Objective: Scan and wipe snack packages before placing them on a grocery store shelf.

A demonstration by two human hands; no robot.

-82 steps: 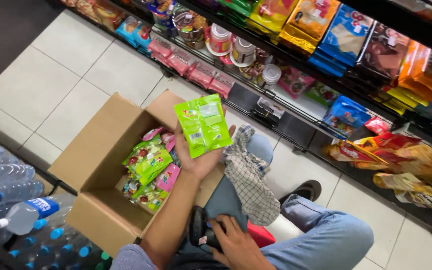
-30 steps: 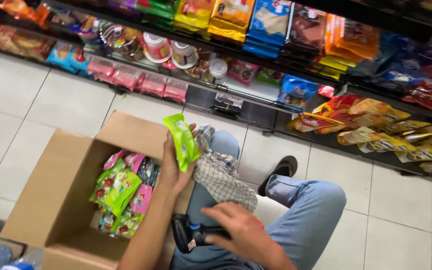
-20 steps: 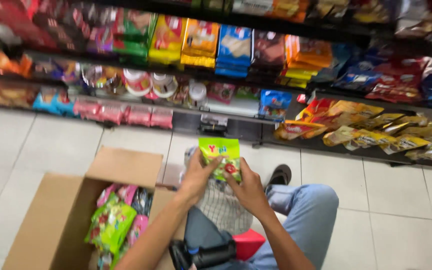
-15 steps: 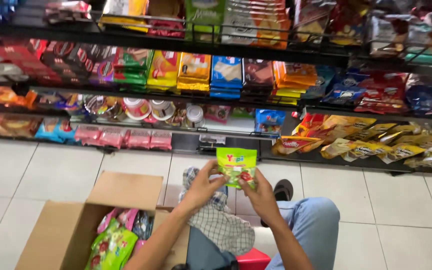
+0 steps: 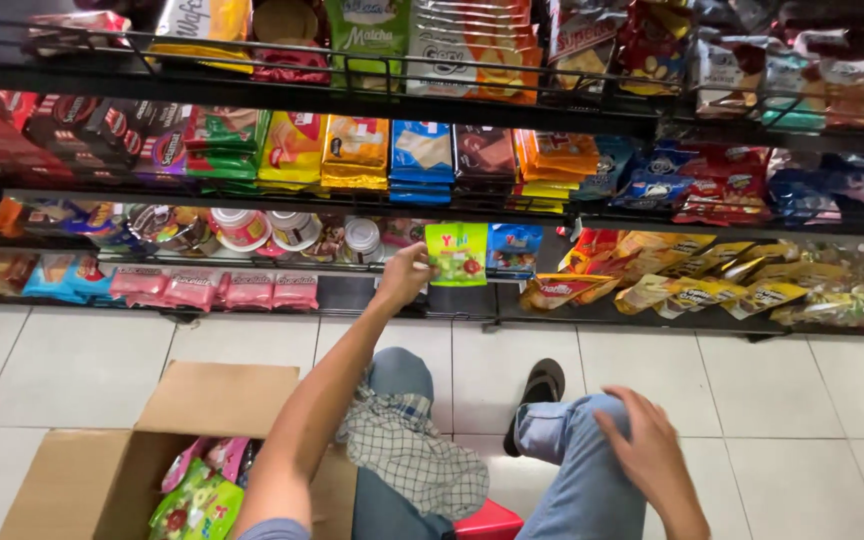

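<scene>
Left hand (image 5: 404,275) pinches a green snack packet (image 5: 457,254) at the lower shelf's front edge (image 5: 352,268), unplaced; right hand (image 5: 642,450) spread on knee; more packets fill the cardboard box (image 5: 102,480).

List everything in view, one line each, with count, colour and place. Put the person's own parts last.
green snack bag: one, bright green, held up at the lower shelf
cardboard box: one, brown, open, on the floor at lower left
packets in the box: several, green and pink
shelves: three dark tiers, full of mixed packets
pink packets: a row, lowest shelf, left
cups: a few, white-lidded, middle-left
checked cloth: one, white and grey, on the knee
red stool: one, partly hidden, under the person
floor tiles: white
shoe: one, black
left hand: grip on the green snack bag
right hand: resting on the right knee, empty
</scene>
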